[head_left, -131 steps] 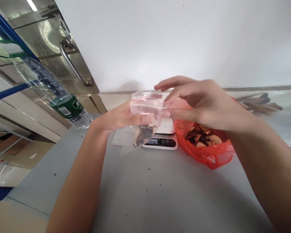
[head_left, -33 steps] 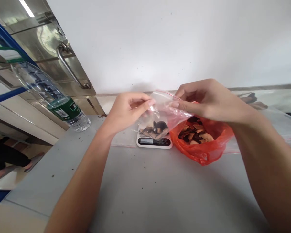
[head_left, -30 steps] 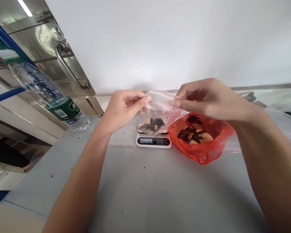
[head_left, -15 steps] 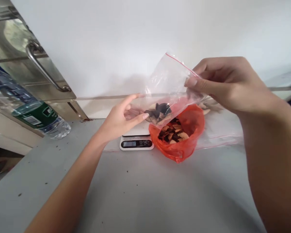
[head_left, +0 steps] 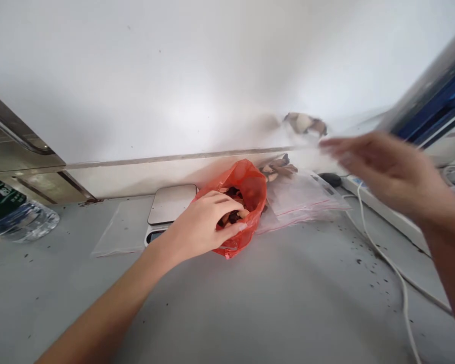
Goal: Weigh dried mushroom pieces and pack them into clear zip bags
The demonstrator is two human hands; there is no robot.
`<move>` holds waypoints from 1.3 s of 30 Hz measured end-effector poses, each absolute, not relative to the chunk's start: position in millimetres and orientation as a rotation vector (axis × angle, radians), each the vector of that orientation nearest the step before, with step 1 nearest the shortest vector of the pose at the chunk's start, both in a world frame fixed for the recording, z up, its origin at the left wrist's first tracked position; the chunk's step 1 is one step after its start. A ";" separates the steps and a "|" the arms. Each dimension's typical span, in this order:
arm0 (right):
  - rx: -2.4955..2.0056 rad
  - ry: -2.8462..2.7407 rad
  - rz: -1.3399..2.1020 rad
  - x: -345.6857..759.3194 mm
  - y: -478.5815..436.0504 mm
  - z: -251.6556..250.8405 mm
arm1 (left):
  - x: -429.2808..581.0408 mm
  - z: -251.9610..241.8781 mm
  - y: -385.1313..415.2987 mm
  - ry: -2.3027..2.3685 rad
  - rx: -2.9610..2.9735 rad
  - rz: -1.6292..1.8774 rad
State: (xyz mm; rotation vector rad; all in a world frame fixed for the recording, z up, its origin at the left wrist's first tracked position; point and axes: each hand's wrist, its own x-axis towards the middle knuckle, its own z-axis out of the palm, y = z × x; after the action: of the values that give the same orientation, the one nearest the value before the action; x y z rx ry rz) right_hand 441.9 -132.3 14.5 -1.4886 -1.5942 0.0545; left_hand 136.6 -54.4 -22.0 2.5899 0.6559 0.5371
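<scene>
Your left hand (head_left: 205, 220), its fingers and thumb apart, is at the red bag (head_left: 256, 187) on the surface (head_left: 269, 293), your right hand (head_left: 394, 174) too blurred to tell; expect light, limp plastic, best pinched at the rim.

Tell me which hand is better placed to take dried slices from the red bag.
Probably the left hand: it is at the mouth of the red bag, close to the dried slices. The right hand is raised off to the right, near other dried pieces, its grip too blurred to tell.
</scene>
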 end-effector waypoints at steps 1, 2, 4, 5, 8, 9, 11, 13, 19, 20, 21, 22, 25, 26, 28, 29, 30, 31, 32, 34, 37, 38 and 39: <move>-1.599 -1.727 0.102 447.7 -135.9 3.0 | 137.8 -22.0 -56.3 0.653 2.604 0.509; -1.684 -1.854 0.138 451.9 -139.1 -7.4 | 138.5 -21.6 -57.7 0.652 2.609 0.494; -1.800 -2.041 0.116 455.8 -143.2 -22.4 | 139.1 -20.8 -59.5 0.655 2.607 0.485; -1.835 -2.079 0.075 455.5 -143.9 -26.4 | 139.1 -20.5 -60.0 0.656 2.607 0.481; -1.838 -2.050 -0.132 446.8 -139.5 -28.6 | 138.8 -21.3 -60.0 0.671 2.626 0.481; -1.814 -2.047 -0.201 441.8 -135.8 -28.4 | 138.6 -22.0 -59.6 0.673 2.639 0.487; -1.789 -2.091 -0.306 430.5 -125.6 -30.6 | 137.8 -23.2 -58.3 0.677 2.668 0.510; -1.843 -2.147 -0.358 419.3 -112.7 -36.9 | 135.6 -23.1 -55.7 0.693 2.695 0.528; -1.880 -2.034 -0.325 388.5 -81.1 -36.7 | 113.8 -9.8 -42.4 0.848 2.694 0.431; -1.864 -1.985 -0.277 381.8 -79.1 -30.3 | 108.7 -7.1 -40.9 0.864 2.673 0.409; -1.885 -1.898 -0.227 374.6 -78.0 -23.0 | 103.9 -5.1 -39.9 0.868 2.657 0.385; -1.976 -1.794 -0.134 366.9 -77.5 -15.7 | 99.7 -3.9 -39.6 0.859 2.651 0.362; -2.225 -1.757 0.152 344.8 -75.7 2.1 | 92.5 -6.3 -41.2 0.771 2.701 0.263; -2.257 -1.791 0.209 338.6 -74.5 6.4 | 91.6 -8.3 -41.7 0.752 2.738 0.227; -2.231 -1.802 0.290 328.9 -71.4 14.3 | 90.7 -11.7 -40.9 0.752 2.814 0.203; -2.179 -1.756 0.310 325.6 -69.8 18.3 | 90.0 -12.6 -39.4 0.761 2.841 0.241; -2.108 -1.686 0.303 323.4 -68.3 22.4 | 88.9 -12.7 -37.5 0.774 2.858 0.316; -2.035 -1.616 0.273 322.4 -67.0 26.2 | 87.5 -12.4 -35.3 0.783 2.857 0.414; -1.990 -1.564 0.236 322.3 -65.9 29.6 | 85.9 -11.8 -33.2 0.790 2.842 0.499; -2.006 -1.565 0.210 323.9 -64.4 33.9 | 82.9 -11.4 -30.4 0.779 2.801 0.549; -2.134 -1.689 0.179 323.9 -66.0 33.8 | 81.5 -13.6 -30.9 0.724 2.769 0.411; -2.133 -1.700 0.083 321.7 -67.9 32.9 | 81.7 -14.4 -32.0 0.705 2.766 0.357; -2.110 -1.699 -0.032 318.1 -70.5 32.0 | 82.0 -14.7 -33.3 0.688 2.764 0.312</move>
State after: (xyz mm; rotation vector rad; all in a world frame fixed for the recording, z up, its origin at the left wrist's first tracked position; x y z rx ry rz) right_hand 318.1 -70.5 32.0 -2.1104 -1.6994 -0.0318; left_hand 82.0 -33.3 -14.7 2.7638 0.6878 0.3125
